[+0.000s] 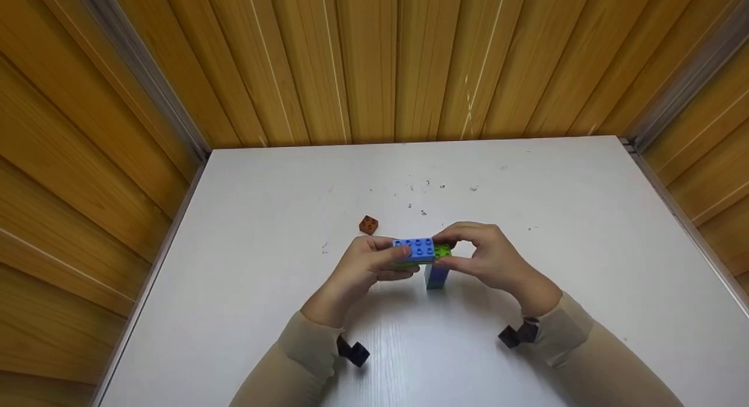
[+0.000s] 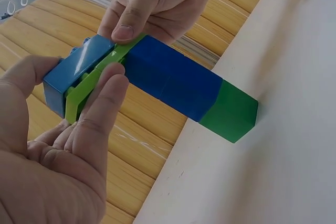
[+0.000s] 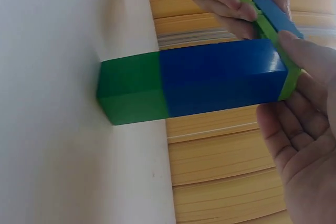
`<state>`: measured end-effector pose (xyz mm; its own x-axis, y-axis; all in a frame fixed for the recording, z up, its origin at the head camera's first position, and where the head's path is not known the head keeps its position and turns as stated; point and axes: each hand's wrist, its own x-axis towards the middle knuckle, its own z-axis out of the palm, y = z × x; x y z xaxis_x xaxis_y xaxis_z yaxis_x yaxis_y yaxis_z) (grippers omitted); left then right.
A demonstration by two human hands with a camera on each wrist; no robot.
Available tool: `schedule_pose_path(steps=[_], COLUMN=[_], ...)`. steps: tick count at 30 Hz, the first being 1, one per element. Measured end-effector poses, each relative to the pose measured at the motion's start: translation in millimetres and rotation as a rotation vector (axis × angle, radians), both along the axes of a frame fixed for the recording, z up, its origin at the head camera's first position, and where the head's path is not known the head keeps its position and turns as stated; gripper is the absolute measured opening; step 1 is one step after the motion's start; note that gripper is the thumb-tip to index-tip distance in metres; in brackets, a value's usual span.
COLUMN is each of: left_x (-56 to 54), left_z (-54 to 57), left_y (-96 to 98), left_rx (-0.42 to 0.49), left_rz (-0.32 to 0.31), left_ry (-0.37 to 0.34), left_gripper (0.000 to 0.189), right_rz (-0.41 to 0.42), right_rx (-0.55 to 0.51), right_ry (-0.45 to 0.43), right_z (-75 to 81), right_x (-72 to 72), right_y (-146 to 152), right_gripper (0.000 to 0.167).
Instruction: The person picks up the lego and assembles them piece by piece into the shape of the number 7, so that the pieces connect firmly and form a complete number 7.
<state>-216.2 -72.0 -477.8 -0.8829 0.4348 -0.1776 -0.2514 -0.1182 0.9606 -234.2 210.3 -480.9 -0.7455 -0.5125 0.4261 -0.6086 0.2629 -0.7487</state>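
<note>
Both sleeves [image 1: 316,342] are cut off at the near edge. The right hand [image 1: 488,258] pinches the right end of a lime-green plate [image 1: 443,252] between thumb and fingers; the left hand [image 1: 374,262] clamps a blue brick [image 1: 419,251] against its left part, hiding some of both. The plate's long axis runs left-right atop a blue-and-green column [image 1: 436,276] standing upright on the white table [image 1: 263,220]. Farther off, slightly left, lies a brown brick [image 1: 368,224].
</note>
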Motion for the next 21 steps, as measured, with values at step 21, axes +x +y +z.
schedule_pose_path(steps=[21], left_x=[1.9], left_z=[7.5], left_y=[2.6], left_rx=[0.055], left_rz=[0.046], left_ry=[-0.196], left_gripper=[0.041], right_rz=[0.080], right_rx=[-0.078], right_ry=[0.080], right_z=[-7.0], right_x=[-0.9], right_y=[-0.7], right_gripper=[0.046])
